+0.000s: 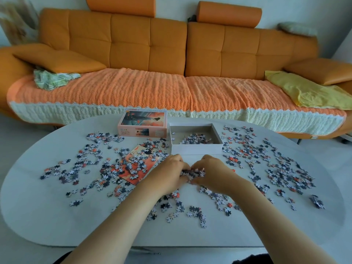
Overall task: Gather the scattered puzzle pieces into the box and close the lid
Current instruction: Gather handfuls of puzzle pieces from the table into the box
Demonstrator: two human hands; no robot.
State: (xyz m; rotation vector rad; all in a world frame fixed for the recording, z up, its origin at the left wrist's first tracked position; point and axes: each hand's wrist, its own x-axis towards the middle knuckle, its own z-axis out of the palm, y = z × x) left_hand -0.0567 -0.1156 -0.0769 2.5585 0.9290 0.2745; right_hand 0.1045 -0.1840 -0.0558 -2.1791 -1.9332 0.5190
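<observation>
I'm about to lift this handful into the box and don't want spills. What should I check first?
1. Box open, lid off: ok.
2. Room in the box: ok, only a small heap inside.
3. Left hand and right hand cupped round the pile: ok.
4. Whole pile caught under the palms: cannot tell.
5. Path to the box free: ok, it stands just beyond the hands.
6. Lid near for closing: ok, beside the box.

left hand and right hand cupping puzzle pieces, open box just beyond, lid beside it
</observation>
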